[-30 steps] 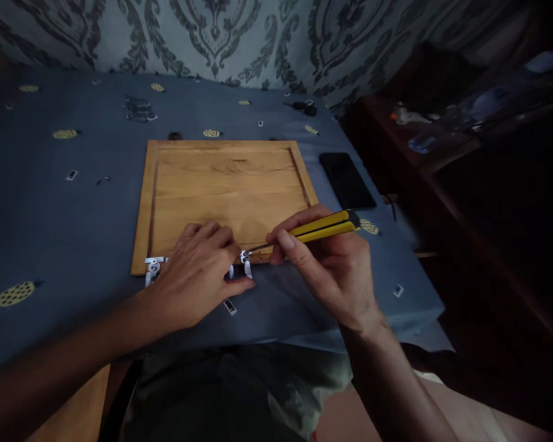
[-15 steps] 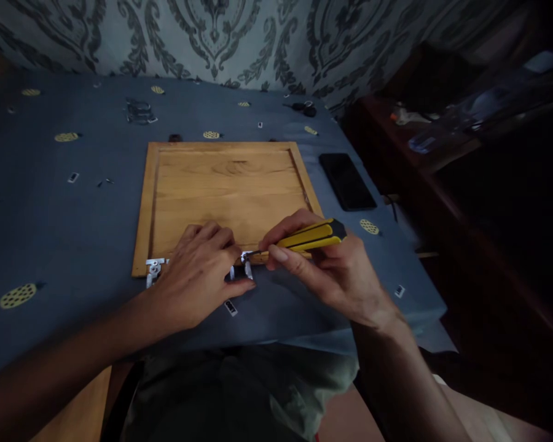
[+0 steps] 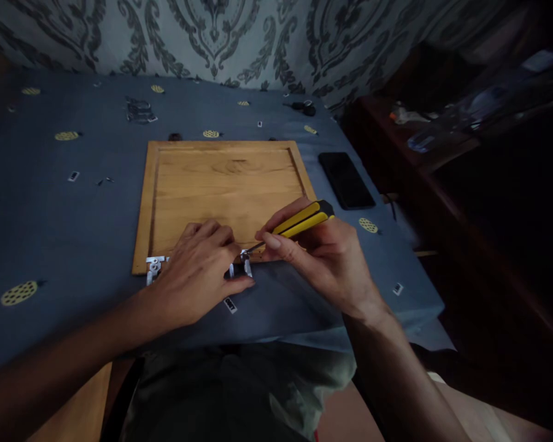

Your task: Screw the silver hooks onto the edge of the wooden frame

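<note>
A wooden cabinet door (image 3: 225, 190) with a raised frame lies flat in front of me. Two metal hinges sit along its near edge: the left hinge (image 3: 155, 265) shows plainly, while the right hinge (image 3: 246, 263) is partly hidden by fingers. My left hand (image 3: 203, 267) bends over the door's edge, fingers and thumb closed around the right hinge. In my right hand (image 3: 325, 255) is a yellow and black screwdriver (image 3: 301, 220), gripped by its handle and slanting down leftward. Its tip meets the right hinge; the exact contact is too small to see.
A blue cloth (image 3: 96, 233) with a pineapple print covers the table. Beside the door's right side lies a black phone (image 3: 346, 180). Small screws (image 3: 105, 181) are at left, keys (image 3: 301, 108) at the back. Dark furniture (image 3: 396, 141) borders the right.
The screwdriver's handle has swung up and a little left, so it stands steeper. My right hand has shifted with it, while my left hand stays on the hinge.
</note>
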Action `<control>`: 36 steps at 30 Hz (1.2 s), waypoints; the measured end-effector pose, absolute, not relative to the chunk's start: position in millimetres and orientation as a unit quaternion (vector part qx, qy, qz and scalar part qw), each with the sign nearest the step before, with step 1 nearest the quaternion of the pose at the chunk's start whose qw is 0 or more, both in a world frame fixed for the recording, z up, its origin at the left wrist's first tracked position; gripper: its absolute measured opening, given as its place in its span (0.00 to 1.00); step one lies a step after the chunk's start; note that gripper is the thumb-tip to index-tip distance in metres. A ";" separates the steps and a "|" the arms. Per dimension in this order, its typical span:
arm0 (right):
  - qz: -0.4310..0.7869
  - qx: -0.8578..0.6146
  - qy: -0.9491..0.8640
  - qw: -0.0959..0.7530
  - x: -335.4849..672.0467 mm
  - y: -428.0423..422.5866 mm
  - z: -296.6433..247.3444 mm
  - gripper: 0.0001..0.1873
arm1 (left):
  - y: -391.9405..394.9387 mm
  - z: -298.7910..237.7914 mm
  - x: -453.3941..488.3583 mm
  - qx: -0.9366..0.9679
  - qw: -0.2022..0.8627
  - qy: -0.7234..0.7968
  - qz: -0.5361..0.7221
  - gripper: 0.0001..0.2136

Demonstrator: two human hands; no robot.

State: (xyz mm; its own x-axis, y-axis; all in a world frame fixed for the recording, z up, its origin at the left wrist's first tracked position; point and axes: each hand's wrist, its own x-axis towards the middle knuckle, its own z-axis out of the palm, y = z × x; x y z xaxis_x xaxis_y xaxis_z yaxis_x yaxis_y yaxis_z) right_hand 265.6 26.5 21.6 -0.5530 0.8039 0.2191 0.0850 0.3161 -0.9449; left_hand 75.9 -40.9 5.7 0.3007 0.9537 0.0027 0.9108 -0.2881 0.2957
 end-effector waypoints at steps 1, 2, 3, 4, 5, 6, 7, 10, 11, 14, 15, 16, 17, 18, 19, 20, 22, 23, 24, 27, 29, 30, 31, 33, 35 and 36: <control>0.498 -0.296 -0.734 0.355 264.9 26.5 22.7 0.14 | -40.9 6.1 76.0 0.797 0.121 0.585 0.090 0.15; 0.499 -0.288 -0.740 0.348 264.6 26.6 23.9 0.14 | -40.8 6.6 76.2 0.796 0.123 0.586 0.088 0.15; 0.500 -0.284 -0.743 0.343 264.4 26.8 25.2 0.14 | -40.7 7.1 76.3 0.795 0.126 0.587 0.085 0.15; 0.502 -0.283 -0.744 0.338 264.2 27.0 26.4 0.15 | -40.5 7.4 76.4 0.794 0.130 0.588 0.081 0.15; 0.503 -0.283 -0.745 0.334 263.9 27.4 27.5 0.16 | -40.3 7.6 76.3 0.794 0.133 0.589 0.077 0.14; 0.500 -0.281 -0.749 0.331 263.2 27.9 28.3 0.17 | -40.1 7.5 76.2 0.794 0.135 0.588 0.075 0.14; 0.495 -0.277 -0.755 0.330 262.2 28.7 29.0 0.18 | -40.0 7.1 76.0 0.794 0.135 0.588 0.076 0.14; 0.488 -0.253 -0.771 0.320 255.8 32.6 30.4 0.19 | -40.3 4.3 75.4 0.795 0.128 0.586 0.092 0.14; 0.495 -0.246 -0.772 0.314 252.6 34.3 30.8 0.19 | -40.5 3.2 75.4 0.794 0.126 0.586 0.100 0.14; 0.532 -0.231 -0.759 0.294 241.7 39.8 30.9 0.19 | -41.0 1.6 75.9 0.792 0.123 0.586 0.121 0.14; 0.542 -0.228 -0.753 0.295 238.0 41.3 30.3 0.20 | -41.0 1.7 76.2 0.792 0.124 0.585 0.124 0.15; 0.550 -0.228 -0.746 0.298 234.7 42.7 29.4 0.21 | -40.9 2.2 76.6 0.791 0.125 0.586 0.123 0.15; 0.556 -0.230 -0.738 0.304 232.0 43.7 28.1 0.22 | -40.8 3.0 76.8 0.791 0.127 0.587 0.119 0.15; 0.559 -0.237 -0.732 0.310 230.0 44.4 26.7 0.23 | -40.6 3.9 77.1 0.791 0.127 0.588 0.112 0.15; 0.561 -0.243 -0.725 0.317 228.8 44.8 25.1 0.24 | -40.4 4.9 77.2 0.791 0.127 0.590 0.105 0.14; 0.564 -0.248 -0.719 0.322 228.6 44.9 23.6 0.24 | -40.2 5.8 77.2 0.790 0.127 0.591 0.099 0.14; 0.565 -0.254 -0.714 0.327 230.7 44.3 21.8 0.24 | -39.7 7.1 77.2 0.791 0.127 0.591 0.092 0.14; 0.563 -0.256 -0.713 0.330 232.8 43.6 21.6 0.23 | -39.5 7.5 77.1 0.792 0.128 0.590 0.090 0.14; 0.559 -0.258 -0.715 0.333 235.3 42.9 21.9 0.22 | -39.3 7.8 77.1 0.792 0.129 0.590 0.088 0.14; 0.552 -0.254 -0.721 0.333 242.6 40.3 24.7 0.21 | -39.2 7.9 77.2 0.791 0.130 0.592 0.084 0.14; 0.563 -0.244 -0.716 0.332 245.6 39.0 26.4 0.21 | -39.4 7.2 77.1 0.790 0.128 0.593 0.087 0.14; 0.569 -0.241 -0.712 0.334 246.3 38.5 26.8 0.20 | -39.5 6.7 77.1 0.791 0.127 0.592 0.089 0.14; 0.572 -0.239 -0.708 0.339 246.4 38.2 26.9 0.20 | -39.7 6.2 77.0 0.791 0.126 0.591 0.090 0.14; 0.568 -0.244 -0.704 0.349 245.6 37.9 26.1 0.19 | -39.8 5.6 76.7 0.794 0.124 0.588 0.092 0.13; 0.559 -0.258 -0.701 0.359 244.0 38.1 24.6 0.20 | -39.8 5.7 76.7 0.796 0.120 0.586 0.093 0.13; 0.556 -0.267 -0.699 0.362 243.2 38.2 23.7 0.21 | -39.8 5.9 76.7 0.797 0.121 0.585 0.092 0.13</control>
State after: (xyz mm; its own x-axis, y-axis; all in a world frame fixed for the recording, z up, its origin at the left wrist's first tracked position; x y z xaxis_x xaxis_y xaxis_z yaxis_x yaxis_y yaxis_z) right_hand 243.2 38.2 23.7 -0.5947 0.7763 0.2089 -0.0292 0.2389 -0.9706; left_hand 76.7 -39.8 5.9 0.2986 0.9544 0.0057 0.9099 -0.2865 0.3000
